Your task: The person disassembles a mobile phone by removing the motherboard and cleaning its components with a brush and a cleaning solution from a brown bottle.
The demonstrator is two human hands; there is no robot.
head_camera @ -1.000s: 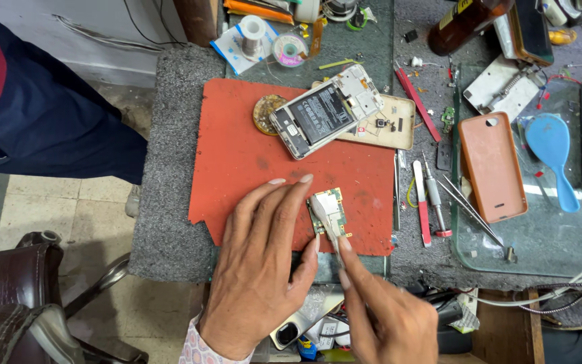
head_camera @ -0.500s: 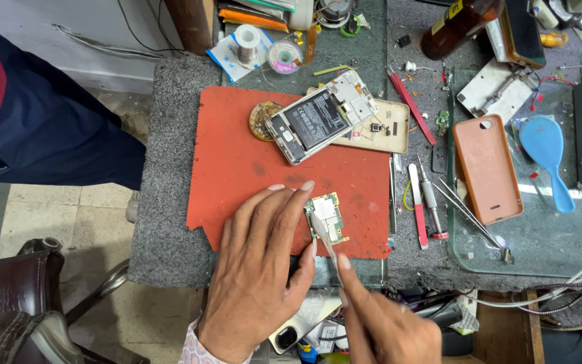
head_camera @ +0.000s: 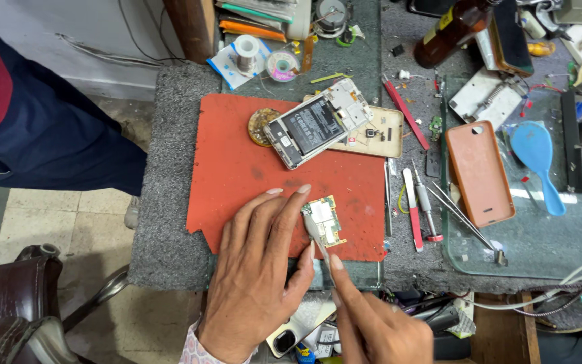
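A small green circuit board [head_camera: 327, 220] lies on the red mat [head_camera: 237, 168] near its front edge. My left hand [head_camera: 261, 276] rests on the mat with its fingers spread and its fingertips pinning the board's left side. My right hand [head_camera: 372, 320] comes up from below and grips a thin metal tool [head_camera: 316, 237] whose tip touches the board. An opened phone [head_camera: 318, 123] with its battery showing lies at the back of the mat, on top of a beige back cover [head_camera: 378, 133].
An orange phone case [head_camera: 479, 172], a blue brush [head_camera: 537, 155], tweezers [head_camera: 463, 217] and screwdrivers [head_camera: 415, 205] lie to the right. A brown bottle [head_camera: 453, 30] and solder spools [head_camera: 247, 50] stand at the back. A person in dark trousers [head_camera: 55, 135] stands at the left.
Both hands stay on the board. The view has drifted slightly; the tool tip has shifted a little against the board.
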